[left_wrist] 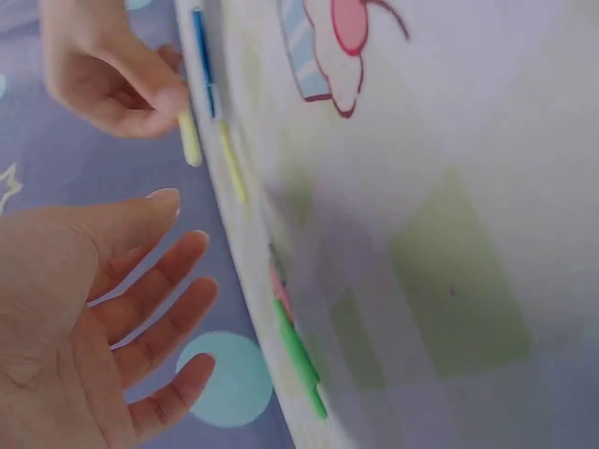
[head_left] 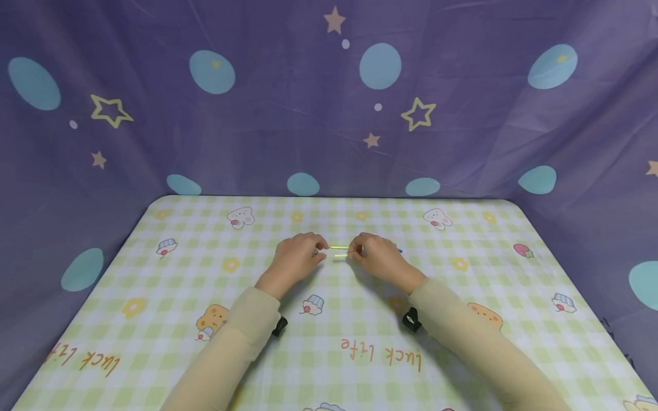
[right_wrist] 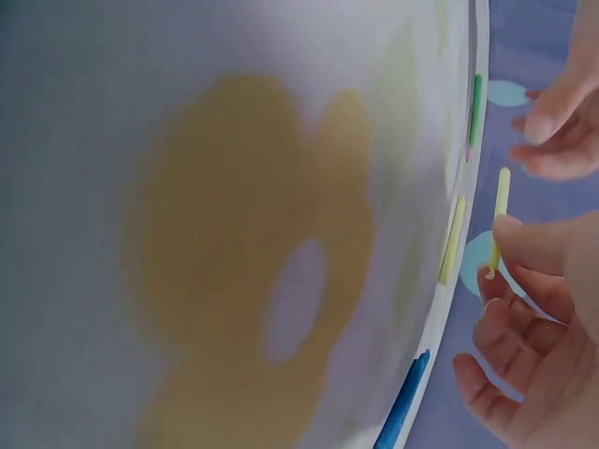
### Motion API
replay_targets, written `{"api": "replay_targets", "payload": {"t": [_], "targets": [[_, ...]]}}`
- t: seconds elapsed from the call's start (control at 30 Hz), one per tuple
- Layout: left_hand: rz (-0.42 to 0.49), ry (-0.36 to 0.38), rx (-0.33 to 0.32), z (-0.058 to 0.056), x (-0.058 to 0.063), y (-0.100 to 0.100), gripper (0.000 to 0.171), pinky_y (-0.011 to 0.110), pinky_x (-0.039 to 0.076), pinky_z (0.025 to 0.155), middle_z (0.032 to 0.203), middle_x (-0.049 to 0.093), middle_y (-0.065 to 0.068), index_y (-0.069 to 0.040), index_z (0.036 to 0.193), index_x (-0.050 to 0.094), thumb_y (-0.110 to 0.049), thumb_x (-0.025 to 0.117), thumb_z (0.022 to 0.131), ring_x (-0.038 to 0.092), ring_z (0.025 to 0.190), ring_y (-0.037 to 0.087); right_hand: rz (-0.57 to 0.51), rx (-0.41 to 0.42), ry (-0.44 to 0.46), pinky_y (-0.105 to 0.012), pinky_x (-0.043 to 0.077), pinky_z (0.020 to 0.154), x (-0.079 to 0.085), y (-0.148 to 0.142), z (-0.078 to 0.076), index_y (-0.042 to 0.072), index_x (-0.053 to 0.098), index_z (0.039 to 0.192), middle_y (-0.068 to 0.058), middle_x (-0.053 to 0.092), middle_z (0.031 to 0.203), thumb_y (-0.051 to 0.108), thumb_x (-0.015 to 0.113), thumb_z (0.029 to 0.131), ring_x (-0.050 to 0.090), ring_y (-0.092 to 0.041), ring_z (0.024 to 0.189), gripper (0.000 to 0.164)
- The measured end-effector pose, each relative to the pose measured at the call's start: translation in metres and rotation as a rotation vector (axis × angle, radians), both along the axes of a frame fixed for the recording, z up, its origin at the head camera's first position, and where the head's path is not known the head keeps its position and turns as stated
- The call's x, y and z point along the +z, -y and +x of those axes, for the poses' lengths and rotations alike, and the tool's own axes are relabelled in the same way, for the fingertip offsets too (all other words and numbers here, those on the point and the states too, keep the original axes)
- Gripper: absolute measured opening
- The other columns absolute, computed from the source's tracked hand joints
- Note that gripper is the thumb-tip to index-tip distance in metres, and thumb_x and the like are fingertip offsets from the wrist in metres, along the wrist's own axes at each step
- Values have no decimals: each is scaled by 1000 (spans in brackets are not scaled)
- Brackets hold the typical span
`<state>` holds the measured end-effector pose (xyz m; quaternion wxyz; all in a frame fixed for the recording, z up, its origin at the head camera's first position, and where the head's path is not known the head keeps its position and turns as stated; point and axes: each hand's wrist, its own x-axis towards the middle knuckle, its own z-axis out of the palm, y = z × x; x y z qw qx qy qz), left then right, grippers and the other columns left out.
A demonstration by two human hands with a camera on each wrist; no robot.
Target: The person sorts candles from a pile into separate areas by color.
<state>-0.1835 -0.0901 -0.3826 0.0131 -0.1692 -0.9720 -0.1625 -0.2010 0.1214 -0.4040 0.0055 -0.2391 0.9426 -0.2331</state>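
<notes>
Between thumb and fingertips, my right hand (head_left: 379, 254) pinches a short, slim yellow stick (right_wrist: 502, 198) just above the table; its exact kind is unclear. My left hand (head_left: 298, 257) hovers to the left of it, fingers spread and relaxed, holding nothing in the left wrist view. Lying on the table beyond the held stick is another yellow stick (head_left: 338, 247). A blue stick (right_wrist: 402, 402) lies in line with it, mostly behind my right hand in the head view. Near my left hand lies a green stick (left_wrist: 299, 357) with a pink part; the head view hides it.
A checked tablecloth (head_left: 329, 319) with printed cupcakes, flowers and bears covers the table. Behind its far edge hangs a purple curtain (head_left: 288, 125) with stars and blue ovals. Each wrist wears a small black device (head_left: 412, 319).
</notes>
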Motion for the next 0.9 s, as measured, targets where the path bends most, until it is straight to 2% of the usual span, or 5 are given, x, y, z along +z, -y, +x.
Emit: {"api": "replay_targets", "payload": {"t": [0.2, 0.33, 0.53, 0.7, 0.9], "targets": [[67, -2, 48, 15, 4, 12, 17, 38, 51, 74, 102, 70, -4, -19, 107, 74, -24, 75, 90, 65, 93, 17, 13, -50, 39, -32, 49, 66, -1, 10, -13, 15, 73, 92, 4, 65, 87, 19, 70, 94, 57, -12, 73, 5], [79, -24, 52, 23, 7, 17, 17, 37, 51, 70, 102, 70, -4, -20, 107, 74, -25, 75, 90, 65, 90, 17, 42, -45, 33, -34, 51, 70, -1, 13, -19, 14, 73, 92, 3, 66, 88, 18, 70, 93, 60, -12, 76, 5], [97, -39, 64, 36, 12, 20, 19, 38, 51, 73, 104, 69, -7, -21, 110, 74, -25, 74, 91, 65, 94, 17, 91, -12, 2, -35, 54, 72, 0, 14, -25, 14, 75, 93, 2, 69, 90, 15, 72, 92, 64, -13, 79, 4], [96, -40, 72, 44, 14, 21, 17, 39, 51, 74, 104, 70, -6, -21, 108, 74, -27, 74, 91, 65, 94, 18, 94, -31, 17, -39, 54, 74, 4, 10, -24, 15, 74, 93, 2, 70, 91, 18, 72, 92, 65, -15, 83, 4], [94, -18, 92, 55, 17, 30, 20, 41, 51, 80, 111, 70, -4, -21, 110, 73, -29, 73, 92, 64, 101, 20, 39, -72, 16, -39, 50, 67, 14, -8, -14, 16, 72, 93, 2, 65, 86, 22, 70, 94, 60, -15, 74, 6]]}}
